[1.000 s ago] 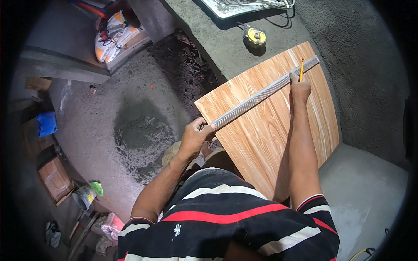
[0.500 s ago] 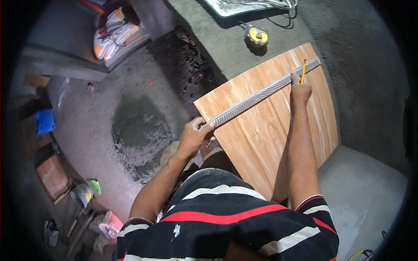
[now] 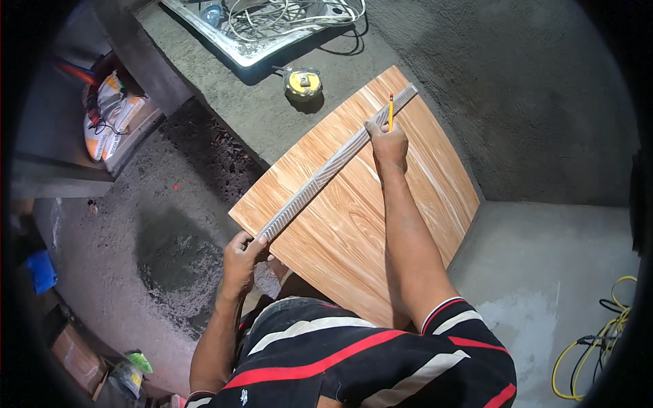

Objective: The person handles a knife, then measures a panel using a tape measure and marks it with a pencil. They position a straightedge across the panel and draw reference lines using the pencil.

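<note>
A long, narrow grey straightedge with a ribbed face [image 3: 333, 166] lies flat across a wood-grain tile of orange-brown colour [image 3: 354, 224], its long axis running diagonally from the tile's near-left edge up to its far-right corner. The near end points down toward the person's left side; the far end reaches the tile's upper corner. The tile itself rests on a rough grey cement ledge [image 3: 272, 115], one corner overhanging the ledge toward the person.

The left hand [image 3: 241, 255] is curled closed around the straightedge's near end, thumb on top, pinning it at the tile's edge. The right hand [image 3: 388, 139] is pinched shut on a yellow pencil [image 3: 391, 111], which stands nearly upright, just beside the straightedge near its far end; whether its tip meets the tile is hidden by the fingers.

Beyond the tile, on the ledge, sits a yellow-and-black tape measure [image 3: 303, 83], near the tile but apart from it. Farther back lies a white rectangular tray holding coiled pale cables [image 3: 286, 20]. Down to the left, under a shelf, white sacks with orange and dark printed patches [image 3: 112, 115] lie stacked on their sides. At the lower left edge sit a brown cardboard box [image 3: 76, 357] and a small green-and-white packet [image 3: 136, 360]. A yellow cable loop [image 3: 592, 340] curls at the right.
</note>
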Tool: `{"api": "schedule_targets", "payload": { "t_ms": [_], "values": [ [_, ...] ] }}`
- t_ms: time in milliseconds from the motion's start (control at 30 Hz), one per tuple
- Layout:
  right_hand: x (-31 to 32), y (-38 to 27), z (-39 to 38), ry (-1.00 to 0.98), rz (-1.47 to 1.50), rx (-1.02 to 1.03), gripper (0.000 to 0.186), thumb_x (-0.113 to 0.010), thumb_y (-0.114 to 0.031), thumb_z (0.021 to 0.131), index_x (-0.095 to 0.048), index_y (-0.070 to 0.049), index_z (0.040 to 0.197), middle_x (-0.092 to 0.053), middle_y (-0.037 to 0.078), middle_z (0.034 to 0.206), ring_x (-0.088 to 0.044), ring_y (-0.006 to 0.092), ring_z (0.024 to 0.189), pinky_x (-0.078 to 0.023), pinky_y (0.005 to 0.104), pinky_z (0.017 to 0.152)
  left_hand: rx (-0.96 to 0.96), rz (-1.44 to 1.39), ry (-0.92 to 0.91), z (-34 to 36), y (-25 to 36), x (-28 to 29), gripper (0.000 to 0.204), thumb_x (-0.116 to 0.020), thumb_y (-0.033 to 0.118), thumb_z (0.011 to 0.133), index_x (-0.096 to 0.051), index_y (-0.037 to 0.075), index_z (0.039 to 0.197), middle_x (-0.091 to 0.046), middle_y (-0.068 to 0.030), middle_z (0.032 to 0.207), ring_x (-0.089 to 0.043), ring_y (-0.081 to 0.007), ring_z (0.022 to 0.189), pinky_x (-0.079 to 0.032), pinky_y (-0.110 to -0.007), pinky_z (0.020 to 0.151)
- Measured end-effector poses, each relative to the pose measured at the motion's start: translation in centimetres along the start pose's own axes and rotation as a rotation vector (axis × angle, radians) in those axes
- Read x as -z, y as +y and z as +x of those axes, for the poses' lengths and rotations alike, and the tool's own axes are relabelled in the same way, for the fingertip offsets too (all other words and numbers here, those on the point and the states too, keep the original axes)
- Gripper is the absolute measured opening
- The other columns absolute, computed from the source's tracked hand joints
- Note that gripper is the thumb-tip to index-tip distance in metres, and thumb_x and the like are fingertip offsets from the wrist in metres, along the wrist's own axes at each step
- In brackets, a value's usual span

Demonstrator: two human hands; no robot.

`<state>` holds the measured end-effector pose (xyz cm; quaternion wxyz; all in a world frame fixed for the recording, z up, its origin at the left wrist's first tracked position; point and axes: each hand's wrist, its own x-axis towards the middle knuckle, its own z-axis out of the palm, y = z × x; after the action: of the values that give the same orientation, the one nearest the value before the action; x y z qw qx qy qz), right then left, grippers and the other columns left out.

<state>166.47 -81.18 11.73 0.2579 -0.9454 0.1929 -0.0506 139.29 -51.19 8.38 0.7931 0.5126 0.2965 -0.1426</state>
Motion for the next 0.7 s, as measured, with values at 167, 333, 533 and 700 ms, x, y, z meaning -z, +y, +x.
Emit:
{"api": "schedule_targets", "payload": {
  "t_ms": [167, 333, 533, 700],
  "values": [
    [0.5, -0.9, -0.3, -0.058, -0.024, -0.077, 0.050, -0.081, -0.047, 0.081, -0.067, -0.004, 0.101, -0.074, 0.019, 0.101, -0.071, 0.0398, 0.097, -0.053, 0.0525, 0.080, -0.016, -0.020, -0.011, -0.1, 0.1, -0.2, 0.032, -0.074, 0.026, 0.094, -0.065, -0.003, 0.100, -0.068, -0.0087, 0.087, -0.066, -0.0144, 0.074, -0.059, -0.030, 0.068],
    [-0.3, -0.6, -0.4, -0.033, -0.010, -0.051, 0.050, -0.082, -0.046, 0.081, -0.068, -0.003, 0.102, -0.074, 0.019, 0.100, -0.071, 0.0398, 0.095, -0.054, 0.0518, 0.080, 0.000, 0.001, -0.014, -0.1, -0.2, 0.6, 0.033, -0.074, 0.026, 0.094, -0.066, -0.004, 0.103, -0.068, -0.0095, 0.091, -0.067, -0.0145, 0.078, -0.059, -0.029, 0.068],
    [-2.4, 2.7, 1.8, 0.138, 0.067, 0.152, 0.040, -0.086, -0.038, 0.078, -0.067, -0.002, 0.079, -0.066, 0.009, 0.067, -0.058, 0.0188, 0.060, -0.049, 0.0404, 0.060, -0.069, 0.104, -0.041, 1.3, -2.2, 1.4, 0.033, -0.073, 0.024, 0.095, -0.066, -0.005, 0.109, -0.067, -0.0076, 0.092, -0.065, -0.0134, 0.079, -0.060, -0.031, 0.072],
    [-3.0, 2.4, 1.9, 0.133, 0.075, 0.153, 0.038, -0.086, -0.036, 0.079, -0.068, -0.002, 0.077, -0.064, 0.004, 0.065, -0.058, 0.0154, 0.060, -0.048, 0.0367, 0.062, -0.044, 0.093, -0.048, 1.1, -2.3, 1.8, 0.033, -0.074, 0.025, 0.095, -0.066, -0.004, 0.109, -0.066, -0.0072, 0.092, -0.065, -0.0128, 0.079, -0.060, -0.031, 0.072]
  ]
}}
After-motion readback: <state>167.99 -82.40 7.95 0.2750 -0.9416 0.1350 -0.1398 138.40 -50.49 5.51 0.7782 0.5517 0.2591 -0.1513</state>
